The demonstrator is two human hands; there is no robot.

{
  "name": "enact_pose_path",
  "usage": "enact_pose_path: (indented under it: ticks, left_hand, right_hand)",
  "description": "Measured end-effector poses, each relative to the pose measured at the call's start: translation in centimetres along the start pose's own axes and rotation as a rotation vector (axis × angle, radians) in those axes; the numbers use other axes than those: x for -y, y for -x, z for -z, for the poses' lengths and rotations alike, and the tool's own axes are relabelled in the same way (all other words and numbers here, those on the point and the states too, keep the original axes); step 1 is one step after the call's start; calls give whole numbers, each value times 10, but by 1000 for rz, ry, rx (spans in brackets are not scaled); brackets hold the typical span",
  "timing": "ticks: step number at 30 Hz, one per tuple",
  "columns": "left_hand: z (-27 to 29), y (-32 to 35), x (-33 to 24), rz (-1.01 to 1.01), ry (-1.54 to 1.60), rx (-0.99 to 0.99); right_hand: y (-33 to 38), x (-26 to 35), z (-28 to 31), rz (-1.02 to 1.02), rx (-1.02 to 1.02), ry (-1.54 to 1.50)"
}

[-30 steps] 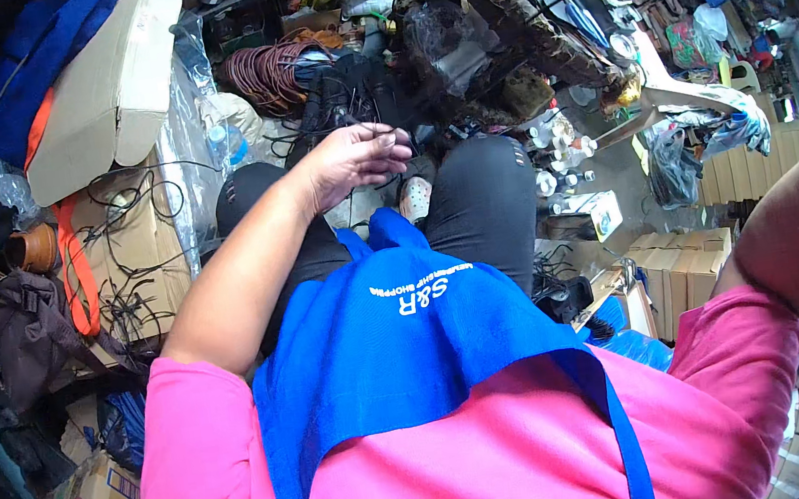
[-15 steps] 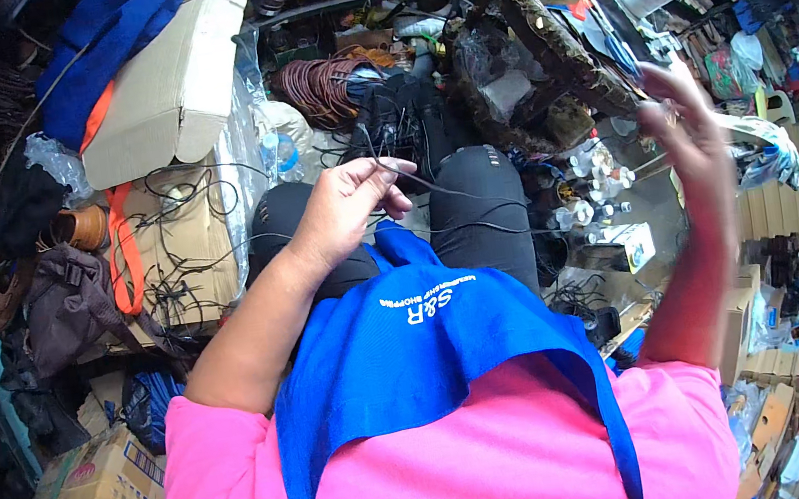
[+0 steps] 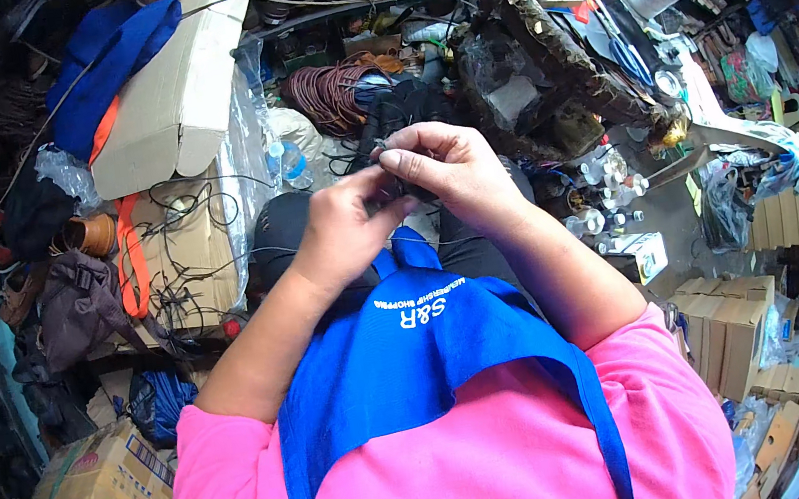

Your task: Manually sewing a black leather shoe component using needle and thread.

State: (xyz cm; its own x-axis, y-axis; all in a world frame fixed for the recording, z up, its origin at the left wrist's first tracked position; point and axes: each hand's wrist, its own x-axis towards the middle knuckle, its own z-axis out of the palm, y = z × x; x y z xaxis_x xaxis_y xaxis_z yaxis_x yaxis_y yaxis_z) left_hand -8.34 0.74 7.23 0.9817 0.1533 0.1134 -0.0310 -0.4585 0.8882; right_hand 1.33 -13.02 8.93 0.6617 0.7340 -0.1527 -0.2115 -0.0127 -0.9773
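My left hand (image 3: pixel 343 219) and my right hand (image 3: pixel 455 169) meet above my knees, thumbs and fingertips pinched close together. A thin black cord (image 3: pixel 270 247) runs out from my left hand over my lap toward the cardboard on the left. Something small and dark sits between the fingers; it looks like part of the same cord, but the fingers mostly hide it. Below the hands lies the blue apron (image 3: pixel 401 340) over my dark trousers.
Tangled black cord (image 3: pixel 185 288) lies on cardboard (image 3: pixel 187 242) at the left, beside an orange strap (image 3: pixel 132 264). A coil of brown cord (image 3: pixel 334 97) is ahead. Right of my knees stand a worn dark-framed stand (image 3: pixel 566 56), small bottles (image 3: pixel 590 222) and stacked boxes (image 3: pixel 721 318).
My right hand has come in from the far right and now meets my left hand, its fingers closed. The left hand has stayed near its place, moving slightly down.
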Motion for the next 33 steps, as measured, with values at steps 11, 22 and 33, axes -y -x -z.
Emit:
enact_pose_path:
  ticks: [11, 22, 33]
  left_hand:
    - [34, -17, -13, -271, -141, -15]
    - [23, -17, -17, -380, -282, -256]
    - [57, -37, -9, -61, 373, -242]
  right_hand:
    - [9, 13, 7, 91, -2, 349]
    - [4, 9, 2, 463, -41, 716]
    - [8, 2, 16, -47, 90, -140]
